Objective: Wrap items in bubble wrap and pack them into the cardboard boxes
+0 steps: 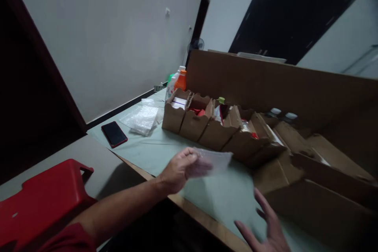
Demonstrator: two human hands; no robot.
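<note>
My left hand is closed on a small translucent plastic bag, its thumb on top and its fingers showing dimly through the film. The bag hangs over the pale green tabletop, in front of a row of cardboard bins. At the lower right, my right hand is empty, thumb and fingers spread apart, close to the nearest brown cardboard boxes. It is slightly blurred.
Cardboard bins with small packages line the table's back before a tall cardboard panel. Bubble-wrap bags and a phone lie at left. An orange-capped bottle stands behind. A red plastic stool is below left.
</note>
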